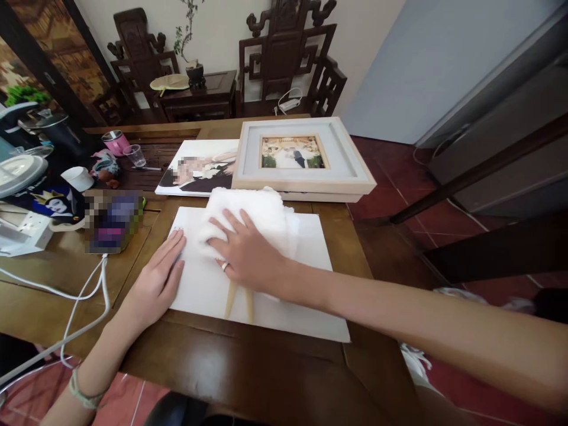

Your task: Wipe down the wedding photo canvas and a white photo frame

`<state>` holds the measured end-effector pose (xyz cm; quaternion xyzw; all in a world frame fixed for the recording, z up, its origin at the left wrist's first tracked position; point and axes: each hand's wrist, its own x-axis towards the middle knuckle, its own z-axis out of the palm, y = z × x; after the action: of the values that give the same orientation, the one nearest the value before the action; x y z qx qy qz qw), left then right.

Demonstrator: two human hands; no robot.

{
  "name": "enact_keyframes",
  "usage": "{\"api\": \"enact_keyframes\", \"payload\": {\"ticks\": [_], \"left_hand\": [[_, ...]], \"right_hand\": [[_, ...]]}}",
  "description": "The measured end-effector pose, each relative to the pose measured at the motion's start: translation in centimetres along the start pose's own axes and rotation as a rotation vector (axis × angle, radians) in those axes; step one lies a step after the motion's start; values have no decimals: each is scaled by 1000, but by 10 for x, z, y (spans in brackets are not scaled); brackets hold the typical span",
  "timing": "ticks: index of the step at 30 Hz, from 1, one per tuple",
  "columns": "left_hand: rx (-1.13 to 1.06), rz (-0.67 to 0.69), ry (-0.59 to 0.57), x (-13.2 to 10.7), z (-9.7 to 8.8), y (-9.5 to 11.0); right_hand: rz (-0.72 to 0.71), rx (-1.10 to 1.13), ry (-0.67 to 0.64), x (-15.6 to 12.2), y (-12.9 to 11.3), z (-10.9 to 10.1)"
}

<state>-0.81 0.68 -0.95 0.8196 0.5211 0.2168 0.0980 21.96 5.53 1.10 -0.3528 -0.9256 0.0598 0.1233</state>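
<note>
While the right hand lies spread-fingered on a white cloth, the left hand rests flat, nothing grasped, along the left side of the white board beneath; board near the counter's right edge, pale frame toward its far right corner.

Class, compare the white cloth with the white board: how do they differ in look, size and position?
Look: the cloth is fluffy and soft-edged, while the board is flat with straight edges.
Size: the cloth covers less area; the board reaches well beyond it.
Position: the cloth lies on the board under the right hand, while the board lies on the table.
Shared: both are white.
</note>
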Motion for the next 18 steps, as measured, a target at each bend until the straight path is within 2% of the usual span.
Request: {"api": "enact_keyframes", "payload": {"ticks": [4,8,11,14,18], "left_hand": [[-9,11,-1,0,0,-1],[-19,26,-5,0,0,-3],[-28,40,-12,-1,0,-4],[-31,37,-6,-1,0,-5],[-45,15,1,-1,0,-3]], "right_hand": [[-117,-4,-29,-21,-35,-1],[-265,98,-71,-50,-73,-13],[-291,197,-118,-59,-87,-21],[-233,286,-131,-52,-76,-22],[-86,257,-74,-26,-37,-15]]}}
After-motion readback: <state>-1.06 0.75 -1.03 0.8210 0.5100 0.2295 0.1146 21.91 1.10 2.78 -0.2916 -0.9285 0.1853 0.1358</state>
